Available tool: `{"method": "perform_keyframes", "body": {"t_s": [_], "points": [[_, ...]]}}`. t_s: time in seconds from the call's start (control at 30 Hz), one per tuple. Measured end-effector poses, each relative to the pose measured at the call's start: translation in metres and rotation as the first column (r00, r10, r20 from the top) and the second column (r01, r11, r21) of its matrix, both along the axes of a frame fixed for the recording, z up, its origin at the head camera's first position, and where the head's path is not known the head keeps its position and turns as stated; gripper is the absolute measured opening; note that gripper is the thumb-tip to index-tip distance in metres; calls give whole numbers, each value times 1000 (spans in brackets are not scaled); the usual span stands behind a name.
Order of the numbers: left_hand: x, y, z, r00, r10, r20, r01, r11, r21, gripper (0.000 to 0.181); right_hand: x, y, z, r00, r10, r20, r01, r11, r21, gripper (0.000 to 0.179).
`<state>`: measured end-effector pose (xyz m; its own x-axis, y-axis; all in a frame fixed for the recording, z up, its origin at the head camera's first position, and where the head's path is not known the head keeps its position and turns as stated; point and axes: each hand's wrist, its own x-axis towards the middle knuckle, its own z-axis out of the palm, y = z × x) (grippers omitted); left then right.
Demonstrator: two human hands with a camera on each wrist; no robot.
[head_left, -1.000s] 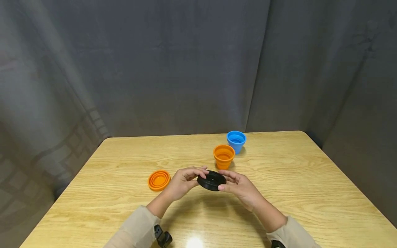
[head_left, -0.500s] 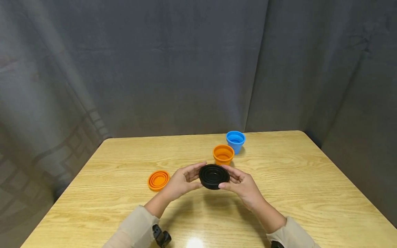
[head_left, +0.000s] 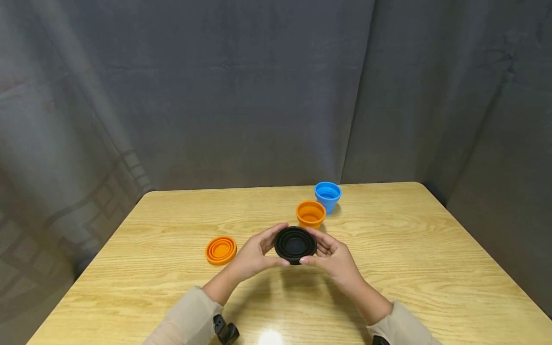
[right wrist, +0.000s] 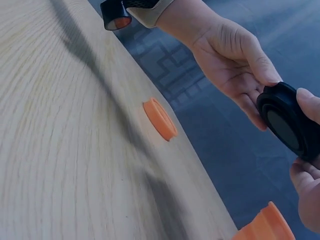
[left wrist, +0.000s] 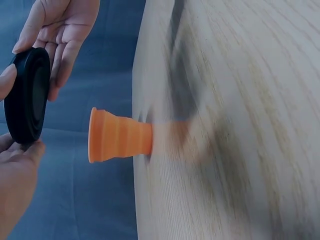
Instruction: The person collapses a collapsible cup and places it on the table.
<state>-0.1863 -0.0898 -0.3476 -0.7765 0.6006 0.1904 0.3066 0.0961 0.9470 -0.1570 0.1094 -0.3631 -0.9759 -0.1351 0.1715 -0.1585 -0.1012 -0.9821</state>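
Note:
A black collapsible cup [head_left: 295,243], folded flat into a ringed disc, is held above the table between both hands. My left hand [head_left: 253,254] grips its left edge, thumb at the near rim and fingers behind. On the other side my right hand [head_left: 334,258] pinches the right edge in the same way. The wrist views show the disc [left wrist: 27,95] tilted, its stepped rings facing the head camera's side and its flat base [right wrist: 282,127] partly visible. Just behind the cup stands an extended orange cup [head_left: 310,213], its lower part overlapped in the head view.
A blue extended cup [head_left: 328,196] stands upright behind the orange one. To the left lies a folded orange cup [head_left: 221,250], flat on the wooden table [head_left: 422,268]. Dark grey curtains [head_left: 241,96] hang behind and beside the table.
The black cup has tipped so its ringed opening turns toward the head camera, and it has risen slightly. The left fingers have moved from over its rim to its far side.

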Motion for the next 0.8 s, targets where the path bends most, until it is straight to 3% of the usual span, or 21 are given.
{"method": "perform_keyframes", "body": {"t_s": [0.27, 0.5, 0.8], "points": [[-1, 4, -2, 1000, 4, -30, -7, 996, -86, 78, -3, 0, -8, 999, 39, -9, -39, 999, 4, 67], [-4, 6, -7, 996, 36, -82, -48, 987, -151, 84, -5, 0, -13, 997, 80, -16, -80, 997, 5, 69], [-6, 2, -13, 987, 83, -139, -102, 985, -136, 78, -14, 3, -17, 988, 150, -34, -148, 987, 58, 68]]}}
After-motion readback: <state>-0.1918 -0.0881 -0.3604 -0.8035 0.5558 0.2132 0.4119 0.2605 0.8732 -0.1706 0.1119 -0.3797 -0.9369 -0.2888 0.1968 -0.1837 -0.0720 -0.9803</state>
